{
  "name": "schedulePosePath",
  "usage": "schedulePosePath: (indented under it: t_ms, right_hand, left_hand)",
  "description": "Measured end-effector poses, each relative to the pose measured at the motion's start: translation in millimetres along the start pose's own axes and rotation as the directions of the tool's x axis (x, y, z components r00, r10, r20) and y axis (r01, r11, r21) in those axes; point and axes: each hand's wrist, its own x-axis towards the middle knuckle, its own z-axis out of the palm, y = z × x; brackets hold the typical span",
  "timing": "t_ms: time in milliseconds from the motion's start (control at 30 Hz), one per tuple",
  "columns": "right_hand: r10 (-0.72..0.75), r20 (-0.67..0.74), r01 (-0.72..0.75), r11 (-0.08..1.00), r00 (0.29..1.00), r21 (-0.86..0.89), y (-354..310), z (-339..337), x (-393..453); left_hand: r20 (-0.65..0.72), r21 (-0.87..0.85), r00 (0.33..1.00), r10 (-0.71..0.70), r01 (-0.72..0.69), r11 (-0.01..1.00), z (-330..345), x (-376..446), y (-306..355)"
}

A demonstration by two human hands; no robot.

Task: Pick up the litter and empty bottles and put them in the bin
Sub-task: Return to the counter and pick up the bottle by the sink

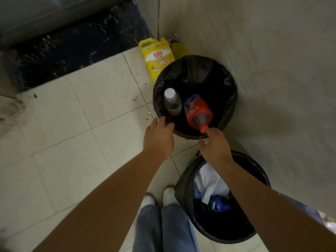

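Observation:
The far bin (229, 104) has a black liner and stands in the corner by the wall. Inside it a clear bottle with a white cap (172, 101) stands at the left. A red-labelled cola bottle (197, 111) lies tilted beside it, its red cap pointing at the bin's near rim. My left hand (159, 138) hovers at the near left rim, fingertips over the liner's edge, holding nothing. My right hand (215, 146) is at the near rim with its fingers spread. One fingertip touches the red cap, and the thumb is apart from it.
A second black-lined bin (183, 193) stands close at my right, holding white paper and blue wrappers. A yellow detergent jug (157, 58) leans in the corner behind the far bin. Pale floor tiles lie to the left, with a dark threshold strip beyond. My feet are below.

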Motion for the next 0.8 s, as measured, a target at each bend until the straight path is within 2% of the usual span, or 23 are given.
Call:
schedulePosePath:
  t_ms: [133,200,300,400,500,567,667,733,800]
  right_hand:
    - [-0.142,0.088,0.159,0.96,0.986,-0.231,-50.6,-33.1,-45.0]
    - [-0.26,0.081,0.272,0.907,0.962,-0.322,-87.6,-55.8,-75.0]
    - [-0.466,0.051,0.446,0.802,0.883,-0.397,-151.6,-90.4,-127.6]
    - [-0.667,0.073,0.617,0.636,0.742,-0.464,-218.0,-122.4,-188.8]
    - [-0.828,0.112,0.737,0.418,0.55,-0.531,-278.8,-142.5,-261.9]
    - [-0.892,0.163,0.792,0.274,0.421,-0.546,-310.8,-143.8,-320.6]
    - [-0.947,0.25,0.847,0.04,0.201,-0.531,-342.4,-122.6,-419.1]
    - [-0.947,0.317,0.875,-0.104,0.058,-0.472,-349.2,-95.4,-490.4]
    - [-0.924,0.365,0.881,-0.266,-0.117,-0.392,-343.0,-57.5,-566.6]
  left_hand:
    - [-0.061,0.075,0.997,-0.04,0.044,0.996,-63.2,-55.1,-10.4]
    - [-0.108,0.078,0.99,-0.086,0.094,0.992,-103.7,-91.3,-17.0]
    - [-0.206,0.056,0.96,-0.19,0.205,0.977,-166.6,-156.0,-27.6]
    - [-0.338,0.006,0.876,-0.344,0.368,0.93,-222.8,-231.3,-40.5]
    - [-0.434,-0.1,0.735,-0.52,0.535,0.839,-263.0,-324.7,-55.5]
    - [-0.489,-0.187,0.616,-0.618,0.618,0.764,-274.7,-395.7,-63.7]
    - [-0.549,-0.329,0.402,-0.733,0.702,0.632,-268.2,-510.9,-73.2]
    - [-0.543,-0.422,0.251,-0.802,0.744,0.518,-247.0,-590.6,-73.5]
    - [-0.502,-0.516,0.089,-0.86,0.767,0.38,-213.6,-673.0,-69.7]
